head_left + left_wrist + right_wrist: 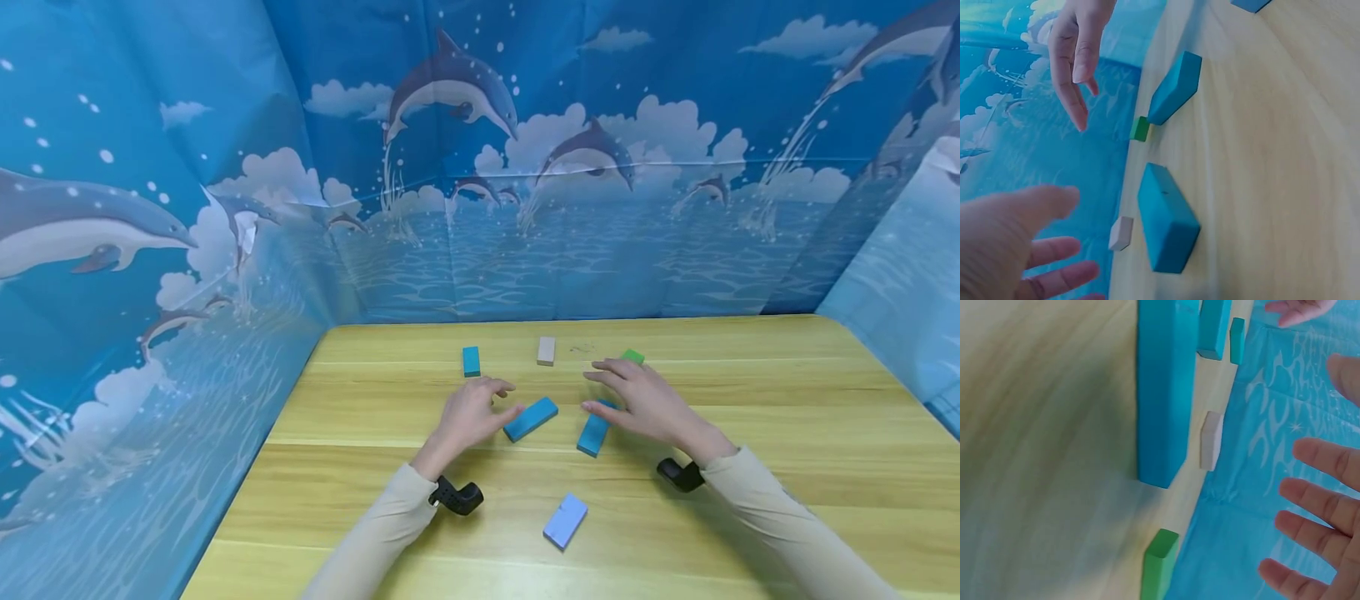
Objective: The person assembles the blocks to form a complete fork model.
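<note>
My left hand [469, 414] hovers at the left end of a blue block [531, 419], fingers relaxed and nothing held. In the left wrist view that blue block [1168, 219] lies on the wood just beside the hand. My right hand [647, 400] is held above a second blue block [594, 428] and hides part of it. The right wrist view shows the right hand's fingers [1325, 500] spread, apart from this blue block [1165, 394]. A green block [632, 357] peeks out behind the right hand, partly covered.
On the wooden table [787, 417], a small blue block [471, 362] and a pale pinkish block [546, 351] lie toward the back. A lilac block [566, 522] lies near the front. Dolphin-print sheeting [525, 250] hangs behind the table's back edge.
</note>
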### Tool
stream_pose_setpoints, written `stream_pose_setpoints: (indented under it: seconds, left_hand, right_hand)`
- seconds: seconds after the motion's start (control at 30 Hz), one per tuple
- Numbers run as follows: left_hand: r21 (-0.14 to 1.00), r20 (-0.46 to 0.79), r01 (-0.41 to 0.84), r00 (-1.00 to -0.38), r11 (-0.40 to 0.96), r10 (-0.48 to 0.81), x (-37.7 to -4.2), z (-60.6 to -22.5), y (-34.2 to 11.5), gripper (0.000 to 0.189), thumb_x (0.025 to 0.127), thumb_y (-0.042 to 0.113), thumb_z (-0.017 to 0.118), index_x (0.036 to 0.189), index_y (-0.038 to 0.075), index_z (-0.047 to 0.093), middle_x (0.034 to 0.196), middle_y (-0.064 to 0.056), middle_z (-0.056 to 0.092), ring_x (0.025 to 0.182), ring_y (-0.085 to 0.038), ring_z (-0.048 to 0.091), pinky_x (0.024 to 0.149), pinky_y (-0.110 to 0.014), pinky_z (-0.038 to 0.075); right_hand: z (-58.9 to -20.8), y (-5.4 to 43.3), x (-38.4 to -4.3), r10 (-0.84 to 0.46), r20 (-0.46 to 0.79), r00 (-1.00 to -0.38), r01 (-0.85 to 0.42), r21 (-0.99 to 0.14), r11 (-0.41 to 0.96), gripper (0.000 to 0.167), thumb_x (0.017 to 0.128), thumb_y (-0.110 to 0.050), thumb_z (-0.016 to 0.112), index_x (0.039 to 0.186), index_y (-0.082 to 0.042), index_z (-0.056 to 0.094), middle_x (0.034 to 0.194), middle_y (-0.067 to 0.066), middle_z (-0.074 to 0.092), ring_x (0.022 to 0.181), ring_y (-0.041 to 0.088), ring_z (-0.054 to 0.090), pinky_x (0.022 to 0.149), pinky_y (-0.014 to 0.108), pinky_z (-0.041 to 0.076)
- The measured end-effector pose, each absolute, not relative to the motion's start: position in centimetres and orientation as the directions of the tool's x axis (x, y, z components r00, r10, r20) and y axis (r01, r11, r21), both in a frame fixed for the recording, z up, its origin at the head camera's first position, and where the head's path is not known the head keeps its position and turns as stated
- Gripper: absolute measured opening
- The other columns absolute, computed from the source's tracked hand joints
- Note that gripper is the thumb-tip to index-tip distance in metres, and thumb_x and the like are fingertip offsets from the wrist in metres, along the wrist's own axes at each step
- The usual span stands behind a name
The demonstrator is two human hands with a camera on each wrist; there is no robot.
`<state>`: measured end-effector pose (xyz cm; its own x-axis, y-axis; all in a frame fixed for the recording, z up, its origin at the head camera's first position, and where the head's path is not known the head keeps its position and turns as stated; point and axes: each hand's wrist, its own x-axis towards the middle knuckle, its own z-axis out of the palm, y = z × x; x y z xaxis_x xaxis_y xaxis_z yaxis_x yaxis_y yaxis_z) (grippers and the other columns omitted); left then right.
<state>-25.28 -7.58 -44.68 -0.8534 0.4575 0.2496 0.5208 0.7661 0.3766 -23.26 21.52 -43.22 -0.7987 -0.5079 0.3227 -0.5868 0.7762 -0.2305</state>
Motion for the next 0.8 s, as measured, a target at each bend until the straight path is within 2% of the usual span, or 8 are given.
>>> stream_pose_setpoints:
  seconds: [0.07, 0.13, 0.37, 0.6, 0.8]
  left_hand:
    - [0.407, 0.228, 0.51, -0.86, 0.758, 0.457, -25.3, -45.0, -7.4, 0.037, 0.089, 0.042, 0.065, 0.113, 0.014, 0.069, 0.098, 0.001, 0.068, 0.082, -0.012, 0.061, 0.059, -0.024, 0.045]
    - [0.426, 0.202, 0.496, -0.867, 0.756, 0.455, -25.3, -45.3, -7.2, 0.035, 0.089, 0.041, 0.065, 0.112, 0.014, 0.07, 0.095, 0.002, 0.068, 0.079, -0.011, 0.061, 0.06, -0.023, 0.044]
    - [0.474, 0.163, 0.49, -0.865, 0.732, 0.474, -25.4, -46.1, -6.7, 0.032, 0.089, 0.035, 0.068, 0.112, 0.012, 0.069, 0.094, 0.001, 0.068, 0.084, -0.013, 0.062, 0.069, -0.026, 0.046]
    - [0.468, 0.146, 0.504, -0.855, 0.726, 0.498, -25.6, -46.7, -6.2, 0.034, 0.086, 0.034, 0.071, 0.114, 0.014, 0.069, 0.095, 0.004, 0.066, 0.088, -0.012, 0.06, 0.073, -0.026, 0.046]
    - [0.501, 0.123, 0.497, -0.852, 0.709, 0.509, -25.7, -47.3, -5.9, 0.039, 0.086, 0.033, 0.071, 0.12, 0.015, 0.066, 0.1, 0.004, 0.065, 0.093, -0.012, 0.059, 0.075, -0.027, 0.045]
  right_hand:
    - [-43.5, 21.6, -23.3, -0.505, 0.321, -0.801, -0.585, -0.242, 0.774, 0.055, 0.09, -0.047, 0.062, 0.126, -0.006, 0.061, 0.128, 0.016, 0.055, 0.116, 0.036, 0.05, 0.093, 0.058, 0.036]
    - [-43.8, 21.6, -23.3, -0.504, 0.322, -0.801, -0.587, -0.259, 0.767, 0.052, 0.089, -0.046, 0.063, 0.122, -0.006, 0.064, 0.123, 0.015, 0.058, 0.112, 0.035, 0.053, 0.091, 0.055, 0.039]
    - [-44.6, 21.8, -23.5, -0.512, 0.291, -0.808, -0.587, -0.338, 0.735, 0.04, 0.086, -0.038, 0.07, 0.112, -0.008, 0.069, 0.113, 0.007, 0.062, 0.105, 0.029, 0.057, 0.086, 0.05, 0.045]
    - [-45.3, 22.1, -23.8, -0.514, 0.265, -0.816, -0.578, -0.379, 0.723, 0.041, 0.087, -0.044, 0.067, 0.11, -0.01, 0.07, 0.11, 0.004, 0.062, 0.104, 0.028, 0.057, 0.085, 0.049, 0.045]
    - [-45.4, 22.1, -23.7, -0.517, 0.252, -0.818, -0.575, -0.382, 0.724, 0.04, 0.087, -0.042, 0.067, 0.111, -0.01, 0.069, 0.111, 0.005, 0.061, 0.103, 0.027, 0.057, 0.085, 0.048, 0.046]
